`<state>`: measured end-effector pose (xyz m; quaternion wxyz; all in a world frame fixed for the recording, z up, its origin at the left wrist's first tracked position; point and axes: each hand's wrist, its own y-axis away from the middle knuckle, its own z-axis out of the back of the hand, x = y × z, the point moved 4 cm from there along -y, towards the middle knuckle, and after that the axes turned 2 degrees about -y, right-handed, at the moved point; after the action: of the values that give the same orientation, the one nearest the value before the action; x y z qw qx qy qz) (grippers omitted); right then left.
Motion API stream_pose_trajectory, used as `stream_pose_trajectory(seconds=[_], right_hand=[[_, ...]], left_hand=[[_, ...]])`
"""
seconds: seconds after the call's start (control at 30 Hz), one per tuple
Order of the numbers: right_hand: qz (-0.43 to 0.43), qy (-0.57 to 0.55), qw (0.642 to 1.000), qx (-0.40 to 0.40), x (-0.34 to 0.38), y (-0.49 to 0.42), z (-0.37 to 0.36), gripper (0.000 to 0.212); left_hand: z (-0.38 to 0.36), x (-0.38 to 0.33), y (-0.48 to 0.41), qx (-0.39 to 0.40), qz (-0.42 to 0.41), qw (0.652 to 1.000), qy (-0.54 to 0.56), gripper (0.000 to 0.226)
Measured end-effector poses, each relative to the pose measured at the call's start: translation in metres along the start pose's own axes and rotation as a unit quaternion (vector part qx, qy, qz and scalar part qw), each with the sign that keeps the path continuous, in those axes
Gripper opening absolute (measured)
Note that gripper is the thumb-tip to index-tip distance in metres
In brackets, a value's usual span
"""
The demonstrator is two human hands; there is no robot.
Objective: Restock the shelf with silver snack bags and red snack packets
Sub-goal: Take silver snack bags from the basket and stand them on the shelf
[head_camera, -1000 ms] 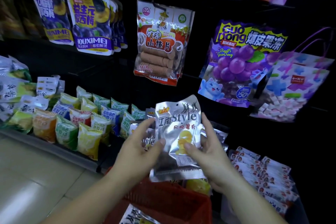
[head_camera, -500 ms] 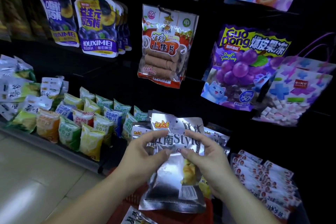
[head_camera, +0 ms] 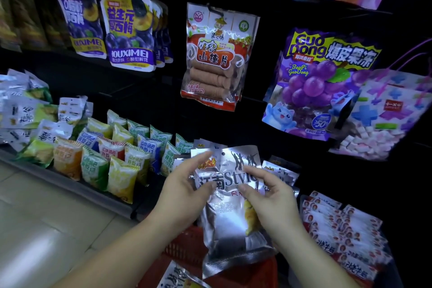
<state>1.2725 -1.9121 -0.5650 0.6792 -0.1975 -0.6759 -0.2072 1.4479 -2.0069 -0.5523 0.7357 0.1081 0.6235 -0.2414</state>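
Note:
A silver snack bag (head_camera: 228,213) with black "Style" lettering hangs upright in front of the low shelf, over a red basket (head_camera: 187,245). My left hand (head_camera: 184,188) pinches its upper left part with thumb and fingers. My right hand (head_camera: 268,196) pinches its upper right part. More silver bags (head_camera: 280,170) stand on the shelf just behind it. Red and white snack packets (head_camera: 339,231) lie stacked on the shelf to the right. Another silver bag (head_camera: 173,276) lies in the basket below.
Small colourful snack packs (head_camera: 112,159) fill the low shelf to the left, behind a metal shelf edge (head_camera: 70,184). Large bags hang above: hawthorn slices (head_camera: 215,58), purple jelly (head_camera: 315,82), plum pouches (head_camera: 128,30). Pale floor tiles (head_camera: 35,229) lie at lower left.
The silver bag has dropped lower and moved toward the shelf. Both hands have shifted from its middle to its upper part.

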Motion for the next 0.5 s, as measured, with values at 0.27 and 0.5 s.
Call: stream_pose_trajectory(seconds=[0.27, 0.5], right_hand=[[0.019, -0.036, 0.994, -0.096, 0.001, -0.003, 0.010, 0.032], [-0.011, 0.005, 0.999, 0.051, 0.009, 0.000, 0.005, 0.066]], left_hand=[[-0.014, 0.003, 0.012, 0.064, 0.033, 0.997, 0.011, 0.071], [-0.009, 0.005, 0.009, 0.019, 0.051, 0.998, 0.018, 0.073]])
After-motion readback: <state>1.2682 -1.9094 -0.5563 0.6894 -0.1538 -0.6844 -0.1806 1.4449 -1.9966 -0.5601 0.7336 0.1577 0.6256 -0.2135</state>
